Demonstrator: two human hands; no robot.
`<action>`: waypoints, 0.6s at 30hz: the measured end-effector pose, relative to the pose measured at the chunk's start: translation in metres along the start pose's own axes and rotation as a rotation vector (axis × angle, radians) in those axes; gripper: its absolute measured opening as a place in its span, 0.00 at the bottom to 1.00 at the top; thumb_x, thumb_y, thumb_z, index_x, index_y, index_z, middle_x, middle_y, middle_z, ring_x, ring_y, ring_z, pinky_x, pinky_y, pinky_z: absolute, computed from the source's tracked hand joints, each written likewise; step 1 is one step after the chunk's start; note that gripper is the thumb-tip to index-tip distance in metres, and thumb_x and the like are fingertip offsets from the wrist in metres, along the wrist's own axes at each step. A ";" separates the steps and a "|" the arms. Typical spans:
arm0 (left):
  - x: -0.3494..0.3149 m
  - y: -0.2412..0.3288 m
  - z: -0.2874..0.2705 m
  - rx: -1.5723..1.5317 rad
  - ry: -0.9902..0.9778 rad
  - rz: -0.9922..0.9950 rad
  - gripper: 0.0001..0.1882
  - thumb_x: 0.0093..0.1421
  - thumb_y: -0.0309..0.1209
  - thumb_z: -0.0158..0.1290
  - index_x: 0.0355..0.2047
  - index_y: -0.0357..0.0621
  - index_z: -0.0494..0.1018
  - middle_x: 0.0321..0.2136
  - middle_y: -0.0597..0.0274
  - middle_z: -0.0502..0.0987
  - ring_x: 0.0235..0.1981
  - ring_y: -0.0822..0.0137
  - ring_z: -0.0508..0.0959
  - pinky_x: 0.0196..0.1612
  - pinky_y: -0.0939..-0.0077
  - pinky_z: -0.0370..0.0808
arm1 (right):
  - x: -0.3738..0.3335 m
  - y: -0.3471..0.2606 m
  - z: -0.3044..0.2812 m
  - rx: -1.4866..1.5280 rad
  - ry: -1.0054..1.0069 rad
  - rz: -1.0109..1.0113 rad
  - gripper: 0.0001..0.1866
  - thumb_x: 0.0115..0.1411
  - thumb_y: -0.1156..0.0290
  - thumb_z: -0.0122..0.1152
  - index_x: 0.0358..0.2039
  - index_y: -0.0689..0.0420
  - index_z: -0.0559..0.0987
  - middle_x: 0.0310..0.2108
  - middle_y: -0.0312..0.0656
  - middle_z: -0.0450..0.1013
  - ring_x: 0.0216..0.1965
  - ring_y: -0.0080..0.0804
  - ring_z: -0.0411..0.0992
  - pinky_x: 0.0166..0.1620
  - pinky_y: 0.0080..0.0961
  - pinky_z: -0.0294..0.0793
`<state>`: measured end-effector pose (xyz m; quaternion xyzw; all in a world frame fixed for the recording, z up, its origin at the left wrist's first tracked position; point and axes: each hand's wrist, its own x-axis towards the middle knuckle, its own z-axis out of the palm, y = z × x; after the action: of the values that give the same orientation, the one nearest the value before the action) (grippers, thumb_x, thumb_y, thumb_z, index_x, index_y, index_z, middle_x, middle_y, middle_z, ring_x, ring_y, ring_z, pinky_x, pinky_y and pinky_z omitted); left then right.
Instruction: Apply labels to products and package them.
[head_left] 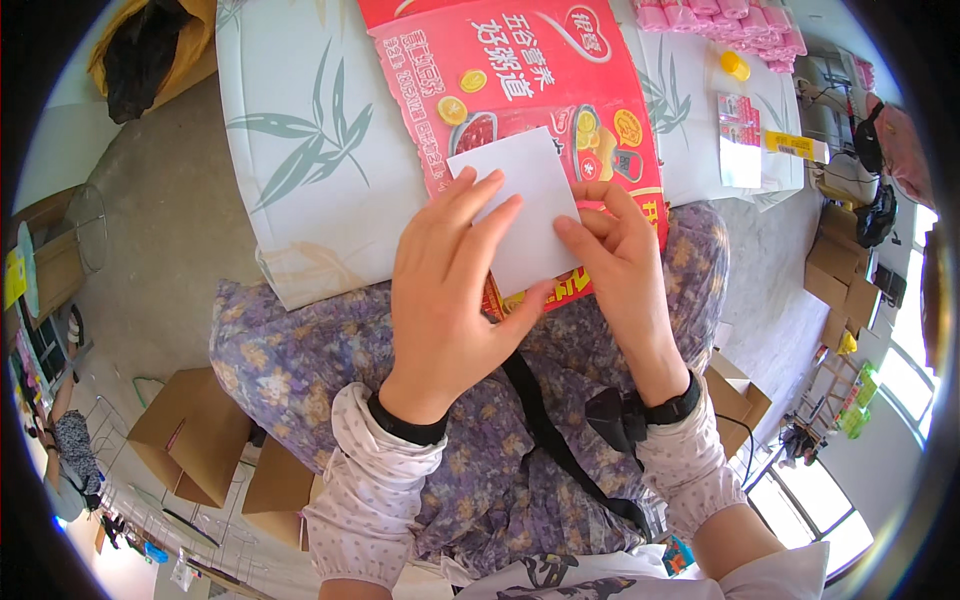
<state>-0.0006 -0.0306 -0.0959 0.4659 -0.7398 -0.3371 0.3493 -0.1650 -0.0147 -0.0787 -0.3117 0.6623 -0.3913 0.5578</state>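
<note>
A blank white card [538, 225] lies slantwise above a red printed cardboard sheet [420, 70]. My right hand [625, 265] pinches the card's right edge between thumb and fingers. On the other side, my left hand [440, 290] reaches over the card's left edge with its fingers stretched out and spread. Its thumb points to the right near the card's lower edge. Both wrists wear black bands. The sheet rests on a table covered with a white leaf-patterned cloth [285, 75], its near end close to my lap.
At the table's far right are pink packets [715, 22], a yellow cap [735, 66], small printed cards [740, 150] and a yellow tube [797, 146]. Cardboard boxes [195, 430] stand on the floor at left, with another box [735, 400] at right. A black strap [550, 430] crosses my lap.
</note>
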 end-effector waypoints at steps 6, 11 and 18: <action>-0.003 -0.001 0.008 0.115 -0.139 0.018 0.32 0.40 0.23 0.64 0.50 0.39 0.70 0.56 0.53 0.68 0.60 0.51 0.65 0.59 0.58 0.65 | 0.003 0.000 0.003 -0.008 -0.004 0.009 0.11 0.62 0.79 0.52 0.45 0.65 0.67 0.31 0.45 0.77 0.32 0.23 0.75 0.34 0.18 0.73; -0.003 -0.003 0.018 0.120 -0.146 0.016 0.33 0.39 0.20 0.63 0.50 0.40 0.70 0.56 0.54 0.68 0.60 0.52 0.65 0.60 0.58 0.64 | -0.005 -0.015 -0.005 -0.159 0.025 0.041 0.14 0.61 0.76 0.56 0.46 0.64 0.67 0.29 0.43 0.76 0.30 0.24 0.74 0.33 0.20 0.72; -0.001 0.003 0.013 0.153 -0.129 0.030 0.26 0.45 0.18 0.56 0.49 0.39 0.70 0.55 0.54 0.68 0.60 0.51 0.65 0.61 0.58 0.63 | 0.018 -0.033 -0.170 -0.366 0.729 -0.390 0.10 0.64 0.70 0.52 0.30 0.61 0.78 0.21 0.29 0.68 0.25 0.15 0.64 0.27 0.16 0.60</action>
<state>-0.0127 -0.0262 -0.1005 0.4573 -0.7912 -0.3038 0.2694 -0.3359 -0.0176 -0.0464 -0.3659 0.8028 -0.4495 0.1398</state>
